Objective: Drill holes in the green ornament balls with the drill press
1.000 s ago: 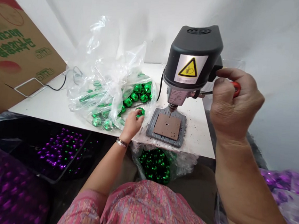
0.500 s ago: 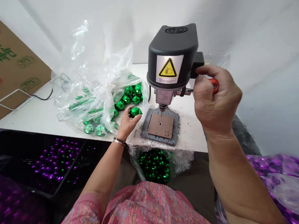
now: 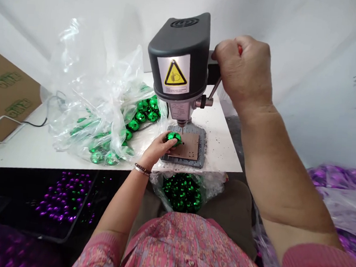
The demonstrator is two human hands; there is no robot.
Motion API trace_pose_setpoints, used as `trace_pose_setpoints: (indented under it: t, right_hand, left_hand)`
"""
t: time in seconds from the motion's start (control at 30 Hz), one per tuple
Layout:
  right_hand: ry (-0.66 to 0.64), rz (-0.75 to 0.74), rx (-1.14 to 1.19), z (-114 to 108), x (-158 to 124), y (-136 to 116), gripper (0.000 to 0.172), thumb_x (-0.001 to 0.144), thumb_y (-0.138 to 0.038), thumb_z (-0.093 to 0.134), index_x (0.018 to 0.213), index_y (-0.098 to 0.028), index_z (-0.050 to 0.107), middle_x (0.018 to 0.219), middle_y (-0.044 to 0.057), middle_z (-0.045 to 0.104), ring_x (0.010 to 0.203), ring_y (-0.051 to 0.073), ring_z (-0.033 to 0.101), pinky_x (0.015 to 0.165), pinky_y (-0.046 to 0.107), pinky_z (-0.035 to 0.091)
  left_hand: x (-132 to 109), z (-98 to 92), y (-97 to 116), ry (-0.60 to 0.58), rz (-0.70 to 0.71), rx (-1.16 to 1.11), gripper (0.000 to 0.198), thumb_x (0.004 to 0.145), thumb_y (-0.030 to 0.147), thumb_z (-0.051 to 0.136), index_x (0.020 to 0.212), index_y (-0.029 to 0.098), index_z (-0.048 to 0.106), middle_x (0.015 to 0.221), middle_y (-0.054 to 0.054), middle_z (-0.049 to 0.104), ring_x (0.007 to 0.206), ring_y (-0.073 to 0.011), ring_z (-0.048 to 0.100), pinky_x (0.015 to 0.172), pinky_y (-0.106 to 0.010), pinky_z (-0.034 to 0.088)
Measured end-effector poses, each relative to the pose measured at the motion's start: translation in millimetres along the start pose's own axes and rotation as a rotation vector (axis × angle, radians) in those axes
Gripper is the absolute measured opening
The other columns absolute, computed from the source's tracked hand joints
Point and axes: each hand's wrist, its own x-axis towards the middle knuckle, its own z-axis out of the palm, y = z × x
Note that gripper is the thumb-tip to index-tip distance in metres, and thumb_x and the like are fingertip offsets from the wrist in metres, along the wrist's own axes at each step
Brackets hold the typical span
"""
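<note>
My left hand point(image 3: 159, 148) is closed round a shiny green faceted ball point(image 3: 173, 139). It holds the ball over the left part of a brown square board point(image 3: 191, 148), just left of the bit beneath the drill press point(image 3: 178, 54). That board lies on the machine's grey base point(image 3: 202, 137). Up at the right of the drill press, my right hand point(image 3: 244, 68) grips the feed lever point(image 3: 215, 87); a bit of its red knob shows between the fingers. Dark shavings are scattered on the board and around the base.
A clear plastic bag point(image 3: 84, 100) with several green balls point(image 3: 140, 116) spreads over the white table point(image 3: 222, 154) on the left. Another bag of green balls point(image 3: 182, 192) sits below the front edge. A cardboard box point(image 3: 7, 93) stands far left; purple balls point(image 3: 63, 198) lie lower left.
My left hand has carried the green ball rightward from beside the base to over the board. My right hand has swung the lever upward. The whole view has shifted.
</note>
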Motion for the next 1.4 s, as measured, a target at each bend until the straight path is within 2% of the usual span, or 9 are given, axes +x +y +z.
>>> trace_pose_setpoints:
  t: [0.1, 0.17, 0.47, 0.63, 0.73, 0.87, 0.93, 1.13, 1.4]
  right_hand:
    - [0.041, 0.114, -0.014, -0.3, -2.5, -5.6, 0.045, 0.089, -0.021, 0.054, 0.053, -0.018, 0.029, 0.058, -0.006, 0.021, 0.062, 0.005, 0.02, 0.06, 0.027, 0.02]
    - [0.034, 0.125, -0.017, -0.8, -3.0, -8.9, 0.048, 0.09, -0.02, 0.055, 0.053, -0.018, 0.026, 0.057, -0.006, 0.019, 0.061, 0.005, 0.019, 0.059, 0.027, 0.02]
    - [0.024, 0.094, 0.039, -1.5, -4.2, -5.3, 0.047, 0.092, -0.024, 0.053, 0.055, -0.017, 0.024, 0.059, -0.007, 0.018, 0.061, 0.004, 0.017, 0.059, 0.024, 0.019]
    - [0.024, 0.101, 0.071, -1.9, -2.9, -7.2, 0.048, 0.09, -0.021, 0.055, 0.054, -0.018, 0.024, 0.057, -0.007, 0.019, 0.06, 0.005, 0.018, 0.058, 0.027, 0.019]
    - [0.039, 0.115, 0.031, -1.9, -3.5, -7.0, 0.045, 0.088, -0.02, 0.058, 0.054, -0.019, 0.029, 0.054, -0.007, 0.023, 0.059, 0.005, 0.021, 0.058, 0.026, 0.022]
    - [0.039, -0.048, 0.064, -5.6, -23.4, 1.0, 0.018, 0.088, -0.026, 0.059, 0.073, -0.017, 0.058, 0.059, -0.007, 0.044, 0.059, 0.005, 0.037, 0.064, 0.022, 0.035]
    - [0.041, -0.161, 0.075, -9.0, -40.6, 7.0, 0.016, 0.089, -0.03, 0.056, 0.084, -0.017, 0.065, 0.063, -0.005, 0.051, 0.06, 0.005, 0.043, 0.067, 0.022, 0.04]
    - [0.036, -0.369, -0.056, -14.7, -82.1, 21.3, 0.021, 0.089, -0.029, 0.052, 0.093, -0.02, 0.07, 0.072, -0.001, 0.065, 0.063, 0.008, 0.056, 0.064, 0.023, 0.047]
    - [0.077, -0.547, -0.168, -12.5, -94.4, 35.8, 0.021, 0.088, -0.023, 0.052, 0.1, -0.02, 0.069, 0.086, 0.002, 0.073, 0.072, 0.012, 0.066, 0.069, 0.026, 0.054]
  left_hand:
    - [3.1, 6.5, 7.5, 0.034, 0.005, 0.123, 0.047, 0.08, 0.039, 0.067, 0.12, 0.016, 0.062, 0.091, -0.004, 0.068, 0.068, -0.0114, 0.061, 0.055, -0.02, 0.045]
    - [5.0, 9.6, 9.0, 0.072, 0.013, 0.196, 0.049, 0.08, 0.039, 0.067, 0.123, 0.016, 0.062, 0.093, -0.004, 0.069, 0.067, -0.0116, 0.061, 0.058, -0.022, 0.047]
    - [4.2, 21.7, 18.4, 0.169, 0.083, 0.561, 0.058, 0.077, 0.033, 0.074, 0.131, 0.017, 0.062, 0.113, -0.007, 0.073, 0.099, -0.022, 0.066, 0.09, -0.033, 0.05]
    - [8.4, 33.3, 12.7, 0.149, 0.193, 0.601, 0.066, 0.07, 0.021, 0.079, 0.133, 0.015, 0.061, 0.128, -0.009, 0.068, 0.118, -0.0248, 0.062, 0.104, -0.035, 0.046]
    - [13.0, 35.4, 2.5, 0.144, 0.193, 0.516, 0.07, 0.069, 0.022, 0.08, 0.136, 0.016, 0.059, 0.126, -0.009, 0.07, 0.116, -0.0248, 0.064, 0.104, -0.036, 0.047]
    - [14.9, 34.9, -4.9, 0.138, 0.169, 0.462, 0.074, 0.07, 0.026, 0.08, 0.139, 0.016, 0.057, 0.121, -0.008, 0.072, 0.111, -0.0254, 0.066, 0.1, -0.036, 0.05]
    - [14.3, 35.1, -5.2, 0.137, 0.161, 0.462, 0.074, 0.07, 0.026, 0.079, 0.14, 0.016, 0.056, 0.121, -0.008, 0.072, 0.11, -0.0257, 0.067, 0.098, -0.036, 0.051]
    - [10.8, 37.3, -1.3, 0.149, 0.153, 0.475, 0.074, 0.07, 0.027, 0.079, 0.14, 0.018, 0.057, 0.12, -0.007, 0.072, 0.108, -0.0256, 0.067, 0.095, -0.034, 0.052]
    - [6.9, 38.3, 4.1, 0.145, 0.143, 0.481, 0.069, 0.07, 0.025, 0.077, 0.137, 0.02, 0.059, 0.113, -0.004, 0.074, 0.103, -0.0242, 0.068, 0.09, -0.033, 0.052]
